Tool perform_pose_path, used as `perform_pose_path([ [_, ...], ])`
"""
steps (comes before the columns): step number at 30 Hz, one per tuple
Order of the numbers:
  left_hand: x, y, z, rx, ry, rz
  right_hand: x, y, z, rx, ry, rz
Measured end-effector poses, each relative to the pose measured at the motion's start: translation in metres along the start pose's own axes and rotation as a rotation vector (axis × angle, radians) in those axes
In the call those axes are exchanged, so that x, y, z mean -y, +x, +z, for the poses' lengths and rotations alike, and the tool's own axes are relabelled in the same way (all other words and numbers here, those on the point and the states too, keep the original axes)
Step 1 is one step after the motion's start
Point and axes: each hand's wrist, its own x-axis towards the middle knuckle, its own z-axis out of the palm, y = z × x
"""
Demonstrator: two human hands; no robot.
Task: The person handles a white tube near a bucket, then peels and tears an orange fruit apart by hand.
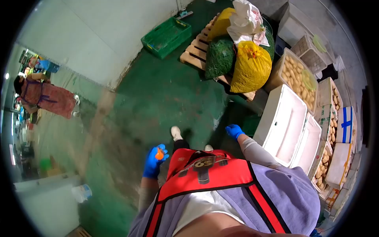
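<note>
At far left I record a co-worker in a reddish apron point(47, 96), well apart from my hands, and nearer, a white bucket point(82, 192). My left hand point(152, 164), gloved in blue, has its grip closed around a small orange thing point(159, 153), which sits at the fingers and shows on the upper side; its exact kind I cannot tell. In my judgement, a light, even hold serves best here, with the wrist steady and the fingers wrapped just enough that it cannot slip from the glove. Ahead, a green crate point(167, 37) stands by the wall, and a light shoe point(176, 133) is on the green floor point(130, 110); footing merits care, as the surface looks slick. Next come a wooden pallet point(193, 55) and its sacks. My right hand point(235, 131), also gloved, has its fingers loosely extended, with nothing visible in the grip; I advise keeping that arm clear of the white foam box point(269, 114) just beside it. Behind that box stands a tub point(276, 75) of pale oblong items.
</note>
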Motion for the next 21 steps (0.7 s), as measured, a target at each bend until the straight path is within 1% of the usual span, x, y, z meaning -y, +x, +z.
perform_pose_path([
  [2,-0.017,0.017,-0.029,-0.251,0.132,-0.074,0.033,0.03,-0.002,-0.015,0.06,-0.07],
  [3,-0.026,0.027,-0.04,-0.243,0.135,-0.078,0.039,0.04,-0.002,-0.023,0.062,-0.066],
  [5,-0.049,0.054,-0.06,-0.314,0.15,0.002,0.053,0.061,-0.006,-0.066,0.024,-0.105],
  [6,-0.064,0.071,-0.068,-0.35,0.155,0.043,0.051,0.068,-0.006,-0.076,0.067,-0.057],
  [7,-0.08,0.088,-0.071,-0.345,0.153,0.042,0.021,0.088,-0.004,-0.098,0.033,-0.025],
  [8,-0.099,0.106,-0.073,-0.308,0.318,0.125,0.01,0.093,-0.002,-0.118,0.002,0.013],
  [9,-0.119,0.128,-0.072,-0.266,0.482,0.213,-0.004,0.087,0.0,-0.168,0.059,0.072],
  [10,-0.142,0.151,-0.067,-0.256,0.487,0.211,-0.007,0.079,-0.001,-0.174,0.071,0.125],
  [12,-0.187,0.188,-0.045,0.013,0.639,0.137,-0.011,0.056,0.002,-0.125,0.007,0.209],
  [14,-0.22,0.235,-0.007,0.104,0.667,0.147,-0.004,0.046,0.005,-0.042,-0.176,0.191],
  [16,-0.243,0.283,0.03,0.3,0.856,0.412,0.024,0.033,0.004,0.069,-0.43,0.129],
  [17,-0.25,0.306,0.049,0.359,0.868,0.466,0.04,0.028,0.002,0.101,-0.497,0.114],
  [18,-0.255,0.326,0.067,0.417,0.881,0.521,0.058,0.025,0.003,0.114,-0.524,0.108],
  [19,-0.256,0.342,0.085,0.425,0.881,0.517,0.052,0.03,0.011,0.107,-0.524,0.111],
  [21,-0.257,0.374,0.115,0.499,0.859,0.489,0.029,0.058,0.031,-0.02,-0.378,0.138],
])
